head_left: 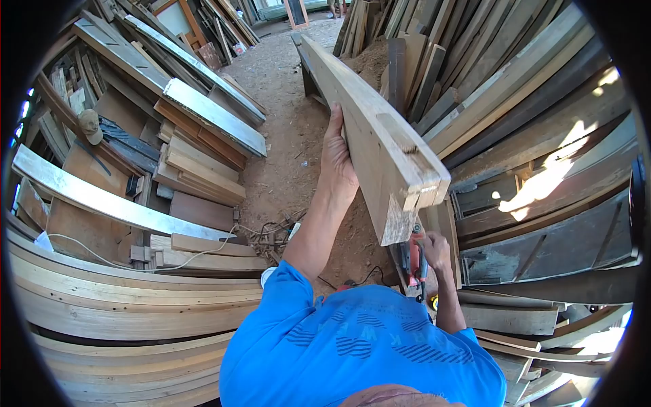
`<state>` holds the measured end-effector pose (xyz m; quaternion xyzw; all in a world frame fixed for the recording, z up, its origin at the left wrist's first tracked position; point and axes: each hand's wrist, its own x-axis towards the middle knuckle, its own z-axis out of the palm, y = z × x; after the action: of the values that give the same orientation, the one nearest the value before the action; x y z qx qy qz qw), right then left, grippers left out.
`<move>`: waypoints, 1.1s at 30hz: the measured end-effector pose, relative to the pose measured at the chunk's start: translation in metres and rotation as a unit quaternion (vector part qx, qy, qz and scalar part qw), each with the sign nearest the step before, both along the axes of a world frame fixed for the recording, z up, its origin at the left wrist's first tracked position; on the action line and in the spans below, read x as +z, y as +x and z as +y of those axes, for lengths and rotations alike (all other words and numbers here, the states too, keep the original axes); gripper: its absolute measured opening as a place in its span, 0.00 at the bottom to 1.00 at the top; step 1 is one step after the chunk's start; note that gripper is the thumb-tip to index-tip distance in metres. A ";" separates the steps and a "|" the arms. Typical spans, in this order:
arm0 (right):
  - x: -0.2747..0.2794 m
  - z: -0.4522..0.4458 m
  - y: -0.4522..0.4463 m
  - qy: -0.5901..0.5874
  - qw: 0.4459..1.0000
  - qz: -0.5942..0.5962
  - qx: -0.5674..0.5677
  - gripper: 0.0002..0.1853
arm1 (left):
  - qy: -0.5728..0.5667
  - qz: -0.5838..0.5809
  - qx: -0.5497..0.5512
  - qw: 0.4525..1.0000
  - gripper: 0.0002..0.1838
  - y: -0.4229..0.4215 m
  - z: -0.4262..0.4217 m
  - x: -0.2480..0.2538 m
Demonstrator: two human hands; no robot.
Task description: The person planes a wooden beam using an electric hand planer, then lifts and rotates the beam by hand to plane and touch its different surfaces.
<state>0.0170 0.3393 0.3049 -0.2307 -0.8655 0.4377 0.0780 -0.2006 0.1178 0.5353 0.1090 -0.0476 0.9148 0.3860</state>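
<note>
Blue shirt [369,339], one, at 6 o'clock, nearest.
Red power tool [412,261], one, at 4 o'clock, just beside the board's near end and partly covered by it.
Right hand [435,249], at 4 o'clock: fingers curled in, at the top of the red power tool; whether clamped on it, cannot tell.
Board [380,139], one, thick, pale, a slot cut in its upper edge; near end at 3 o'clock, far end at 12, raised above the floor.
Left hand [337,159], just past 12 o'clock: closed on the board, thumb up along its side, other fingers hidden.
Curved planks [135,292], stacked, at 8 o'clock.
Cables [271,234], tangled on the floor, at 9 o'clock.
Short boards [203,173], piled, at 10 o'clock.
Leaning planks [468,61], many, at 1 to 2 o'clock.
Floor [274,88], brown, littered, running to 12 o'clock.
Framed panel [296,12], upright, farthest, near 12 o'clock.
</note>
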 end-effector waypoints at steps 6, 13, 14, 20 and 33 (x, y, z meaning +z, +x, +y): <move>-0.142 0.045 0.064 0.082 0.976 -0.172 -0.103 0.19 | -0.067 0.000 0.077 0.995 0.19 -0.005 0.007 -0.004; -0.185 0.040 0.090 0.020 0.971 -0.220 -0.094 0.21 | -0.101 0.022 0.121 0.987 0.19 0.011 0.005 0.016; -0.181 0.037 0.089 0.015 0.974 -0.214 -0.067 0.21 | -0.054 0.015 0.072 0.996 0.19 0.004 0.004 0.013; -0.127 0.010 0.080 -0.092 0.973 -0.201 -0.068 0.20 | -0.051 0.004 0.070 0.996 0.20 0.005 0.005 0.012; -0.129 0.018 0.143 0.020 0.895 -0.439 -0.078 0.33 | -0.053 -0.009 0.002 0.999 0.25 0.008 -0.005 -0.068</move>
<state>0.1595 0.3575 0.1759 -0.4651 -0.7992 0.2670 -0.2715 -0.1925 0.1124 0.4674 0.0800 -0.0019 0.9179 0.3888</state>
